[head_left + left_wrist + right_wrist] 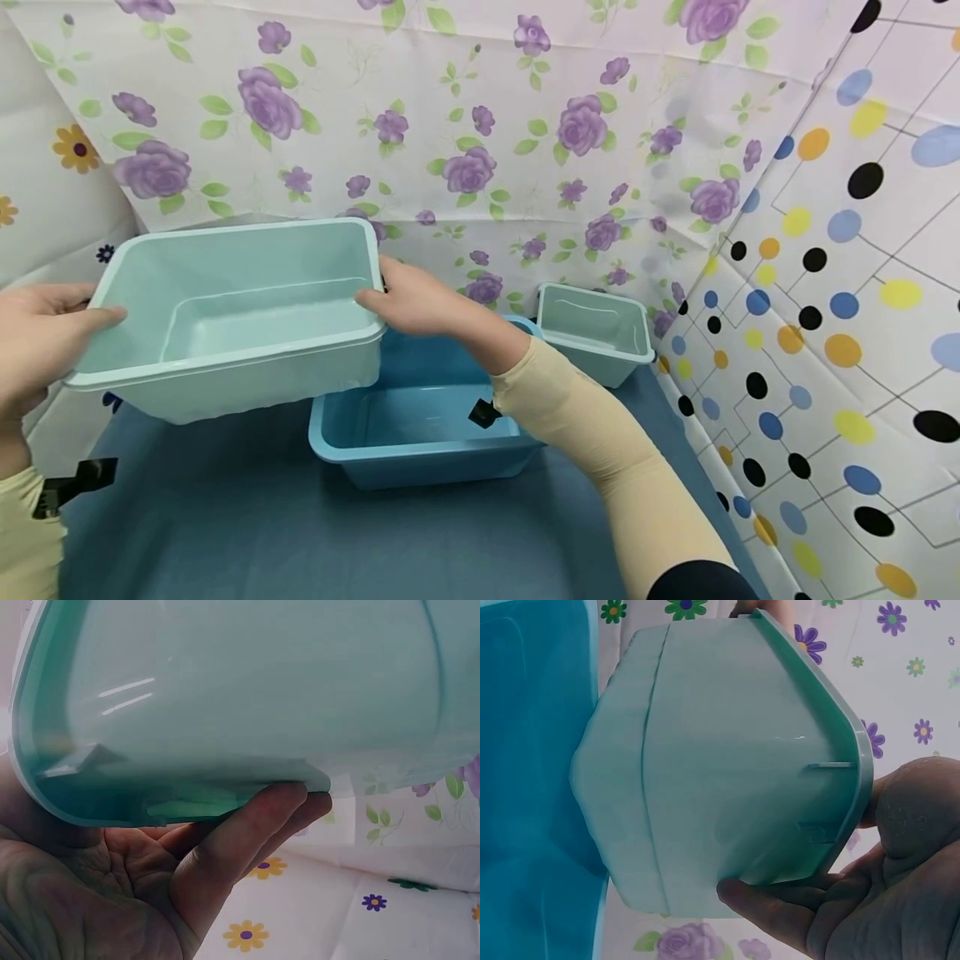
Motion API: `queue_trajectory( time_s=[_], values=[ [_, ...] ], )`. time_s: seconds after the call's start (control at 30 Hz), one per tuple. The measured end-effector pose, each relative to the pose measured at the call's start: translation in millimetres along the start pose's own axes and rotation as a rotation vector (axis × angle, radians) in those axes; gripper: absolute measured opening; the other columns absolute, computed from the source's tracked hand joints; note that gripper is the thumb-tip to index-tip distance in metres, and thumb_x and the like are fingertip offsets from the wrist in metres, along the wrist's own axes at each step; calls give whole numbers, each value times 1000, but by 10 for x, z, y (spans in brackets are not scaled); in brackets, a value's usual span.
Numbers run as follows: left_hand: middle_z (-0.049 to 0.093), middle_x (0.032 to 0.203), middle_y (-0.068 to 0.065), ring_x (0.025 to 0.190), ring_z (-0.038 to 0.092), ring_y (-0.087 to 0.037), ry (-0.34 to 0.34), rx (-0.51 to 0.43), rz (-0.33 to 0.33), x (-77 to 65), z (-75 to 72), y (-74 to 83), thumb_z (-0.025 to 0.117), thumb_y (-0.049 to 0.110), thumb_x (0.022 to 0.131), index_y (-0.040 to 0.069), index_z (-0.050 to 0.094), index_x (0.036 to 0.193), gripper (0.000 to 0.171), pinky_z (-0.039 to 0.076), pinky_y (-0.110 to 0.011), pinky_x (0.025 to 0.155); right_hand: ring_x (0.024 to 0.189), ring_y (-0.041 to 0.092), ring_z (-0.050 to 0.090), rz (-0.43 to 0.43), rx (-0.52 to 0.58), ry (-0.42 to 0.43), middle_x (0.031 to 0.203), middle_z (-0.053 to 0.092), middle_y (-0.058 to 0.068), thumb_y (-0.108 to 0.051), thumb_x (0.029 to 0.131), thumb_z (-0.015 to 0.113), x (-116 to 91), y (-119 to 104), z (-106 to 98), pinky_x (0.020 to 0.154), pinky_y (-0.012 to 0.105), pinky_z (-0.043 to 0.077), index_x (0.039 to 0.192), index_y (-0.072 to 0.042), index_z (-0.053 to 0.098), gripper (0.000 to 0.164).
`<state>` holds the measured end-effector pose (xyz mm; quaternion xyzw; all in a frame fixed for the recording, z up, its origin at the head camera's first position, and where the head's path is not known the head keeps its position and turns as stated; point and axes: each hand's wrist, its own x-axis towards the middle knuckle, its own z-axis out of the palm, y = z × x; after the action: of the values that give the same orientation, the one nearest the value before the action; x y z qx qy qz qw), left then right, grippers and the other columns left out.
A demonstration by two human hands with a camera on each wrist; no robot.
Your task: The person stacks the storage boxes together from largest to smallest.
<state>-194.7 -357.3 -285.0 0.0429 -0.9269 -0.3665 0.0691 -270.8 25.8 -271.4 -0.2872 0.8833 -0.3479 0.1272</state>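
A pale mint-green plastic storage bin [247, 367] is held up, tilted so its inside faces the head camera. My left hand [45, 333] grips its left end, thumb over the rim and fingers [247, 832] beneath against the outer wall. At the other end my right hand [416, 300] holds the rim, thumb inside and fingers [769, 911] on the outside of the bin [720, 765]. Below and right of it, a larger blue plastic bin [427, 462] stands on the table, partly hidden behind the mint bin and my right forearm.
A smaller mint-green bin [596, 358] stands at the back right, near the corner. Blue cloth [337, 542] covers the table. Flowered sheeting [450, 108] hangs behind, and a dotted sheet [847, 333] rises along the right side.
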Motion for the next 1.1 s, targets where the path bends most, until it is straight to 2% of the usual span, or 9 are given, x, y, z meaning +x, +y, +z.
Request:
queue_trajectory(
  time_s=[0.17,0.43,0.57,0.77,1.1],
  values=[
    [53,132,-58,64,73,-20,-12,7,-21,-8,19,27,44,13,119,-28,27,158,60,59,-28,50,140,24,62,-12,7,14,164,56,16,-27,119,53,-63,46,-17,112,42,53,172,-4,35,60],
    [62,120,-54,61,71,-19,9,40,-22,-74,71,128,47,16,118,-30,37,153,59,58,-31,48,140,24,62,-8,18,18,162,57,14,-28,119,53,-179,70,-67,112,43,52,171,-6,38,58],
    [62,122,-53,63,71,-21,8,49,-18,-82,101,131,47,20,119,-28,38,154,60,59,-33,48,140,23,61,7,11,7,162,57,11,-30,119,53,-217,93,-95,112,42,52,171,-8,37,58],
    [64,122,-50,65,69,-18,-4,52,6,-63,128,127,47,25,119,-25,45,153,61,59,-35,49,144,24,59,17,15,-4,165,54,11,-31,119,53,-290,134,-131,116,44,51,174,-9,31,63],
    [62,127,-50,67,65,-15,-10,80,25,-108,162,252,49,27,118,-25,49,150,61,56,-32,51,144,22,60,22,26,1,166,54,7,-36,120,53,-448,200,-211,116,44,51,176,-14,30,64]
  ],
)
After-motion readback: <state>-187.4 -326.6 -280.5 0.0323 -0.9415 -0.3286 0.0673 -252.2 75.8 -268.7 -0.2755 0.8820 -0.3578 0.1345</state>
